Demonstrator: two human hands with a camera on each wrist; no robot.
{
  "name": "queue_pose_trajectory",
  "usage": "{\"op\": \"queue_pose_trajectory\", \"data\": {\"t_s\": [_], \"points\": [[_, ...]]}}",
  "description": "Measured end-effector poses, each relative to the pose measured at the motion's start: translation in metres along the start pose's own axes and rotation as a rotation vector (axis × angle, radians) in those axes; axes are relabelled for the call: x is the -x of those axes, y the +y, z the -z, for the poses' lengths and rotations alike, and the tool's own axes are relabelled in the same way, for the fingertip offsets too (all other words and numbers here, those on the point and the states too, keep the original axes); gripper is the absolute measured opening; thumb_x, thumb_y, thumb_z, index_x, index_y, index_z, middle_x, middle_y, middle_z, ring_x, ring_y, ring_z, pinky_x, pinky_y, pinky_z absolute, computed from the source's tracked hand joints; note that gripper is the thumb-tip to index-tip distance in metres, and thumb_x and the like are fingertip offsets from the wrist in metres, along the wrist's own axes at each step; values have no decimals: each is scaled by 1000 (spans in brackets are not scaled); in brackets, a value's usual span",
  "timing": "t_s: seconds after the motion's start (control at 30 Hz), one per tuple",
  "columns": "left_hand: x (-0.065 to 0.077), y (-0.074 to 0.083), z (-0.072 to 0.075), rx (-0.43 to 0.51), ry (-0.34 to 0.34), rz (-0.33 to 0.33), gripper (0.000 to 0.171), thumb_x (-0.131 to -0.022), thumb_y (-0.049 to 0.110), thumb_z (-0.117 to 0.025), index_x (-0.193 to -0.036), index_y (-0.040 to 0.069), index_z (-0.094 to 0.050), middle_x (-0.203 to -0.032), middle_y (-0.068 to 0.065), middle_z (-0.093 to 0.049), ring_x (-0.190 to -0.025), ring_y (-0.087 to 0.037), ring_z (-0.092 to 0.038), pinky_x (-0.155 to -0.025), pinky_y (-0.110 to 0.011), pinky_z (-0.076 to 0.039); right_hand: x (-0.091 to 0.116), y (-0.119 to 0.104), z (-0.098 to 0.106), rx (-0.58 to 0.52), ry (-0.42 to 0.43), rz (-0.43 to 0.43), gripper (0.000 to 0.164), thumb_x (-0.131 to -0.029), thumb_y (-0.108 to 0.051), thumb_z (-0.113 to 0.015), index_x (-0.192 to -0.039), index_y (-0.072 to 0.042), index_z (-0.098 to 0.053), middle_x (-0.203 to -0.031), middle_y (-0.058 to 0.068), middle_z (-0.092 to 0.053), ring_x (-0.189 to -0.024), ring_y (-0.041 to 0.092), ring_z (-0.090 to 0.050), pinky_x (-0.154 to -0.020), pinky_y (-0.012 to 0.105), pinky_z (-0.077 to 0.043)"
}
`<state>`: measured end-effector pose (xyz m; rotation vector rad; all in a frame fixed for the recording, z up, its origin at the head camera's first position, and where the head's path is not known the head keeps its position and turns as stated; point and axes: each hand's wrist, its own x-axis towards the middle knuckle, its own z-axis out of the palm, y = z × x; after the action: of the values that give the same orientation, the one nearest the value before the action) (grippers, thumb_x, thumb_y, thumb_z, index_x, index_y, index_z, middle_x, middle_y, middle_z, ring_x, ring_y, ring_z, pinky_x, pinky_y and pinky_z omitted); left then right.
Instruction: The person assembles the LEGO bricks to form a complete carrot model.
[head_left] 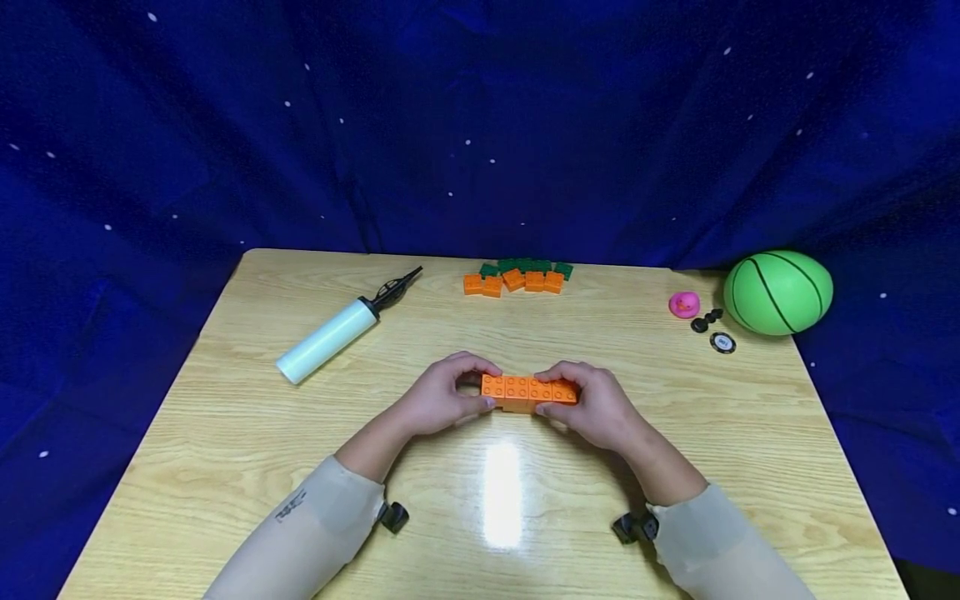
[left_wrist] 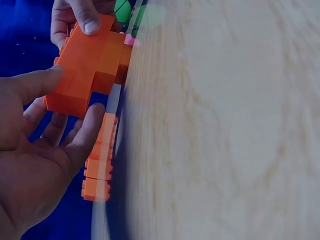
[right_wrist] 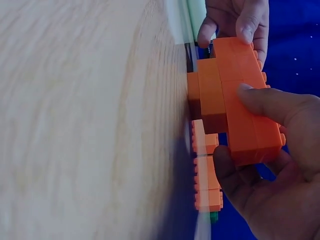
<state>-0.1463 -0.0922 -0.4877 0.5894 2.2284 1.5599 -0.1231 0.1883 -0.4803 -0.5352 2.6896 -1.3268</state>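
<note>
An orange toy-brick assembly (head_left: 519,388), with a row of studs on top, is between both hands at the middle of the table in the head view. My left hand (head_left: 441,395) pinches its left end, thumb in front and fingers behind. At the right end, my right hand (head_left: 602,407) grips it the same way. The left wrist view shows the stepped brick assembly (left_wrist: 82,70) from its side: a long upper row over shorter, narrower layers. From the right wrist view, the lowest brick (right_wrist: 194,95) sits close to the tabletop; contact cannot be made out.
Loose orange bricks (head_left: 534,282) and green bricks (head_left: 525,265) lie at the table's back. A hand pump (head_left: 330,340) lies back left. To the back right are a green ball (head_left: 778,293), a pink rubber duck (head_left: 684,304), a small black piece (head_left: 700,325) and a round chip (head_left: 723,342).
</note>
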Motion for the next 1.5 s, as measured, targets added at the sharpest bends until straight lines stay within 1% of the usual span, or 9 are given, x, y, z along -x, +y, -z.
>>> {"op": "queue_pose_trajectory", "data": {"t_s": [0.1,0.23,0.33,0.47,0.6,0.8,1.03,1.27,1.5], "points": [[-1,1,2,42,-29,16,38,-90,11,-82,-126,17,-69,-129,-2,-60,-116,-21,-64,-91,-32,-58,0,1,0,-14,3,-5,36,-83,-10,-89,-115,-18,-77,-113,0,-73,-89,16,-65,-75,29,-56],[-3,3,6,45,-68,9,43,-89,10,-84,-128,15,-68,-131,-3,-59,-118,-23,-63,-91,-33,-58,1,1,0,-16,3,-1,36,-83,-10,-89,-116,-17,-77,-112,1,-73,-89,16,-65,-75,29,-56],[-5,4,11,11,-73,-19,44,-89,13,-84,-130,14,-68,-132,-5,-61,-119,-22,-62,-95,-37,-56,1,1,1,-1,4,7,36,-83,-10,-89,-116,-17,-77,-113,1,-73,-90,16,-65,-76,29,-56],[-11,3,16,1,-57,-48,43,-93,16,-81,-132,7,-67,-131,-13,-63,-116,-23,-63,-97,-40,-55,0,1,1,15,5,15,36,-82,-11,-90,-115,-19,-77,-114,0,-73,-93,15,-65,-78,31,-56],[-19,1,20,-11,-15,-52,40,-96,18,-77,-132,3,-66,-129,-16,-63,-112,-22,-65,-96,-39,-55,-1,1,1,31,3,17,36,-82,-13,-90,-115,-20,-77,-114,-1,-73,-94,14,-66,-79,32,-55],[-36,1,29,-51,90,-33,34,-99,19,-73,-129,2,-68,-125,-15,-65,-110,-20,-64,-97,-40,-54,0,-1,2,40,5,11,35,-83,-13,-90,-115,-20,-77,-115,0,-73,-94,14,-65,-79,33,-55],[-59,3,36,-43,191,-13,33,-100,18,-72,-129,4,-68,-129,-13,-63,-116,-24,-61,-99,-41,-54,0,-2,2,43,-2,1,36,-82,-13,-90,-115,-20,-77,-116,-1,-73,-99,15,-66,-85,36,-55],[-81,4,41,-93,266,15,34,-98,17,-73,-130,5,-68,-130,-17,-60,-121,-30,-58,-100,-45,-52,0,-1,2,41,4,-4,37,-82,-12,-90,-115,-21,-77,-118,-1,-73,-101,15,-66,-87,37,-55],[-97,-4,47,-195,327,52,38,-95,17,-77,-131,6,-69,-127,-13,-59,-105,-30,-56,-90,-44,-49,0,0,2,36,4,-5,36,-82,-12,-90,-115,-21,-77,-117,-2,-73,-103,16,-66,-88,37,-55]]}}
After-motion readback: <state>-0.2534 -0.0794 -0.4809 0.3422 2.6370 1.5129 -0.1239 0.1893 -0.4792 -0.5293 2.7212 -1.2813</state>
